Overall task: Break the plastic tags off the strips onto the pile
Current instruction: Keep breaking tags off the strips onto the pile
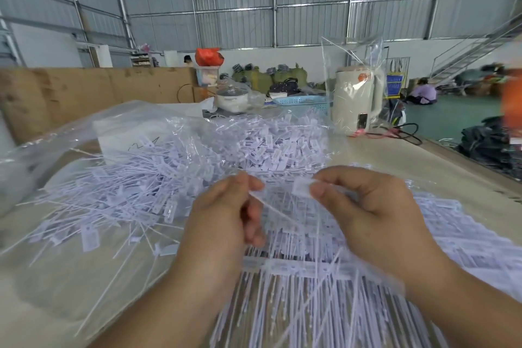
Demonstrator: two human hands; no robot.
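A cream electric kettle (356, 99) wrapped in a clear plastic bag is seen at the far right of the table (56, 277), with a blue basket (303, 102) and a small lidded pot (232, 99) to its left. A large clear bag (70, 133) is spread at the far left, partly under the pile of loose tags (226, 155), and the middle of the table is covered by that pile. Uncut strips (324, 268) of white tags are laid below and to the right of both hands. A single white tag (300, 188) is pinched between the thumb and fingers of the right hand (364, 206), while its thin tail is pinched by the curled fingers of the left hand (226, 212); the tag is held above the strips, just short of the pile. The table is pale and bordered by a brown board (84, 87) at the back. Beyond it, corrugated metal walls, a green floor and a seated person (423, 92) are visible.
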